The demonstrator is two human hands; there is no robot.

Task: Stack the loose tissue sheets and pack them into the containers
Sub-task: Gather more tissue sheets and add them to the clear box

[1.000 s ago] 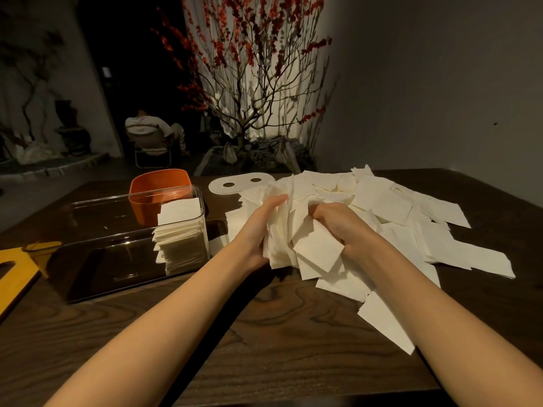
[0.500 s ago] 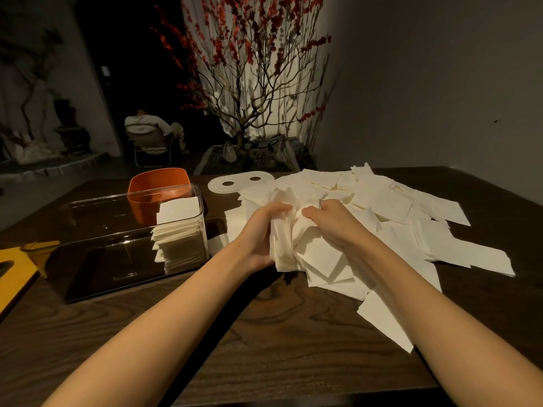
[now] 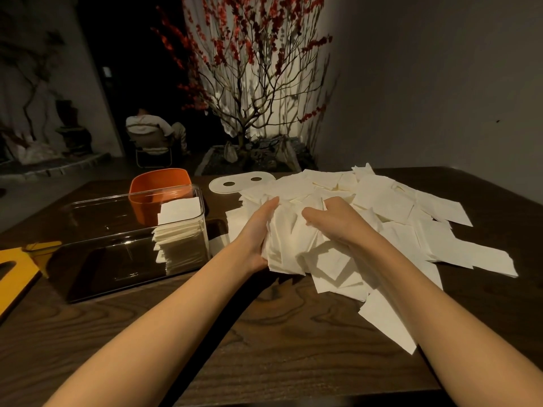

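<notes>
- both hands press a bunch of tissue sheets (image 3: pixel 296 245) between them: the left hand (image 3: pixel 258 230) cups the bunch's left side with its fingers stretched up along it, and the right hand (image 3: pixel 335 221) curls its fingers and thumb into the bunch's top and right side.
- the bunch stands on edge at the near left end of the loose tissue pile (image 3: pixel 382 207), its lower edges touching the surface (image 3: pixel 264 333).
- the pile spreads to the right of the bunch and behind it, sheets overlapping at all angles; one sheet (image 3: pixel 388 321) lies nearer the person than the rest, beside the right forearm.
- left of the pile sits a clear container (image 3: pixel 117 230), with a stack of tissues (image 3: pixel 182 236) packed upright at its end nearest the pile.
- behind that container, touching or just beside its far wall, stands an orange container (image 3: pixel 160 183).
- behind the pile's left end lies a pale flat lid (image 3: pixel 235 183) with two holes, partly covered by sheets.
- far left of the pile, at the surface's edge, lies a yellow lid (image 3: pixel 14 274).
</notes>
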